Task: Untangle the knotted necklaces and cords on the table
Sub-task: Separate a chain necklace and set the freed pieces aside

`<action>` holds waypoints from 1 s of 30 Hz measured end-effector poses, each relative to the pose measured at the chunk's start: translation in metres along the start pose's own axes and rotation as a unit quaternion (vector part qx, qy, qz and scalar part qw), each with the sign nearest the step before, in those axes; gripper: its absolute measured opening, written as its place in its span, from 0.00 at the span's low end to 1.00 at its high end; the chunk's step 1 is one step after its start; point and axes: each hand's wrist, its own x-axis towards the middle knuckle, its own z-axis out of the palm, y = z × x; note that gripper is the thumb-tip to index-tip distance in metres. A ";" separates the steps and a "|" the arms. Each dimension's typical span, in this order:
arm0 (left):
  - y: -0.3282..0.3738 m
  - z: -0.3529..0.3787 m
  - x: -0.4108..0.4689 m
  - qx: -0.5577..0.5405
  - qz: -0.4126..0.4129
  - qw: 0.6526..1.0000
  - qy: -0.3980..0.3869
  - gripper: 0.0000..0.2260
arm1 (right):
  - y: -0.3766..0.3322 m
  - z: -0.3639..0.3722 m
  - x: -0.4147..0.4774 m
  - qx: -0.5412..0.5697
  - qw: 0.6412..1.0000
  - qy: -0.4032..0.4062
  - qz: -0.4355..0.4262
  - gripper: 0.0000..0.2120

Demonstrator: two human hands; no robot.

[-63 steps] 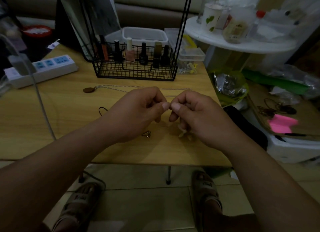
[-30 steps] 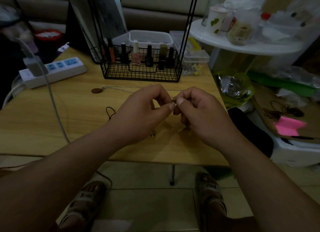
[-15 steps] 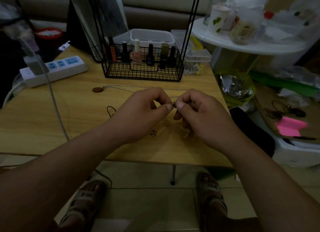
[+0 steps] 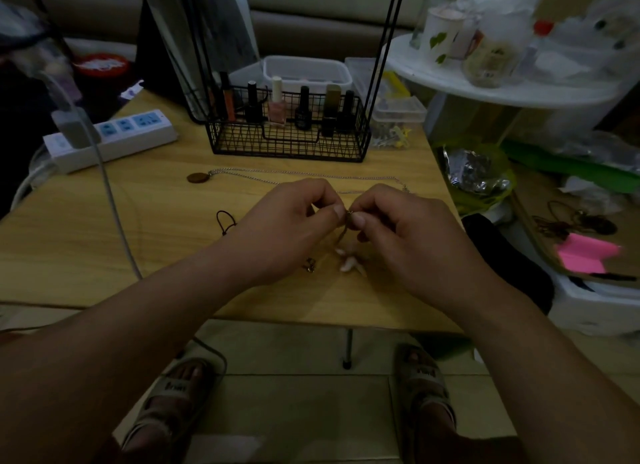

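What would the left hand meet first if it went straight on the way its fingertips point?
The right hand, whose thumb faces the left hand across the thin cord both pinch; their depth looks matched, though the view is dim.

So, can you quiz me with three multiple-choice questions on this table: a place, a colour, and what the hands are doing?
1. The power strip lies on the table: A at the right; B at the left; C in the middle.
2. The round pendant is: A blue; B white; C brown.
3. The left hand and right hand are: A pinching a thin cord; B lying flat; C clenched on nothing.
Answers: B, it sits near the left edge; C, it looks brown; A, their fingers meet on the cord.
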 end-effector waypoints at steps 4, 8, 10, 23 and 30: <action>0.003 0.000 -0.001 0.009 0.017 1.000 0.001 0.06 | -0.001 -0.001 0.001 0.042 0.999 0.005 0.025 0.05; 0.005 0.001 -0.004 0.021 0.044 0.999 -0.005 0.03 | -0.003 0.001 0.001 0.055 0.998 0.008 0.037 0.05; 0.005 0.002 -0.004 0.025 0.049 0.998 -0.002 0.02 | -0.003 0.003 0.002 0.044 0.998 0.004 0.036 0.04; -0.004 -0.001 0.003 -0.063 -0.030 0.998 -0.004 0.05 | -0.010 0.004 0.005 0.199 0.970 -0.061 0.127 0.13; 0.005 -0.003 0.003 -0.057 -0.007 0.998 0.006 0.03 | -0.011 0.002 0.006 0.267 0.949 -0.024 0.166 0.03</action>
